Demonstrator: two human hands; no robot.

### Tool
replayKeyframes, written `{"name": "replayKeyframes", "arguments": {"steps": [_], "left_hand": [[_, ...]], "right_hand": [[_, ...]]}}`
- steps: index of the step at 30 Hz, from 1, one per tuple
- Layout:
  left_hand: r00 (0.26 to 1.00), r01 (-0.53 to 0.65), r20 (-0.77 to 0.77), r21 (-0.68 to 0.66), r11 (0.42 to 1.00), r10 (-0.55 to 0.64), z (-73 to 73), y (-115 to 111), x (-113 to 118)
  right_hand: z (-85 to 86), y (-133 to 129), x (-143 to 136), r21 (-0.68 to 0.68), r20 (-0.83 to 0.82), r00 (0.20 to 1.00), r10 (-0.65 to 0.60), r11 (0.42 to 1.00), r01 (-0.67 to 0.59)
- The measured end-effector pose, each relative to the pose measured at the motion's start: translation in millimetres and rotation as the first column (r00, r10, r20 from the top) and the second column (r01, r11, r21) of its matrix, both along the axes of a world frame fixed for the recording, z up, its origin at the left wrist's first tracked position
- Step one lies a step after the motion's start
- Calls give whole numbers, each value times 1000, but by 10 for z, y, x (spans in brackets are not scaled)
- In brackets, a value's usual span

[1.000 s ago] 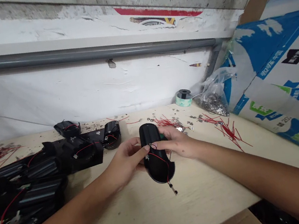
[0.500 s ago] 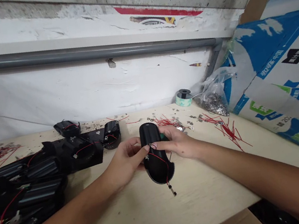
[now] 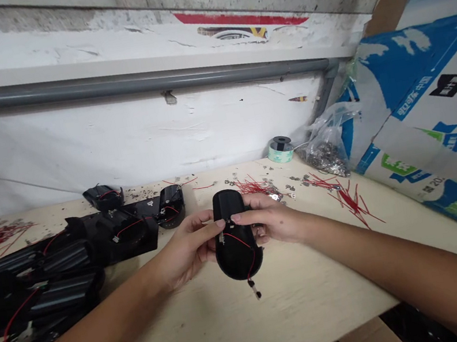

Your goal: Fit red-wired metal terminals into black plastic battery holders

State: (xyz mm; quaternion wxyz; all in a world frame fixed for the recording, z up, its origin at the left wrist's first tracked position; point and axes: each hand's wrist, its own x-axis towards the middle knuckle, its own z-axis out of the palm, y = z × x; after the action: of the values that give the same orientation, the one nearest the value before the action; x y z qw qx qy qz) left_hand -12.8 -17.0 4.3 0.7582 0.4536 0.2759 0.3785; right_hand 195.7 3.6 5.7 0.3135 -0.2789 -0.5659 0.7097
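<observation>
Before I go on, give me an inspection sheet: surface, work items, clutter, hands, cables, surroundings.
Surface: pale table, metal bits scattered toward the back.
Work items: black case, open side showing; other black cases at left.
Clutter: green-and-black roll, plastic bag of metal parts.
Hands: left hand and right hand grip the case, one each side.
Cables: red wire runs past the case's near edge; loose red wires lie both sides.
Surroundings: grey pipe along wall, printed carton at right.

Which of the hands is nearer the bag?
Right: the right hand is in front and left of the bag; the left hand is farther left, at the left of the black shell.
</observation>
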Motion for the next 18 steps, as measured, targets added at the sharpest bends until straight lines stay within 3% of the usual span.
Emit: {"name": "replayKeyframes", "arguments": {"steps": [6,18], "left_hand": [[996,-48,-71,33,998,50,-30,2,1],[978,-91,-174,158,983,118,-23,-57,59]], "right_hand": [[-38,22,4,124,99,995,-21,992,8],[-43,12,-28,108,146,988,-57,993,42]]}}
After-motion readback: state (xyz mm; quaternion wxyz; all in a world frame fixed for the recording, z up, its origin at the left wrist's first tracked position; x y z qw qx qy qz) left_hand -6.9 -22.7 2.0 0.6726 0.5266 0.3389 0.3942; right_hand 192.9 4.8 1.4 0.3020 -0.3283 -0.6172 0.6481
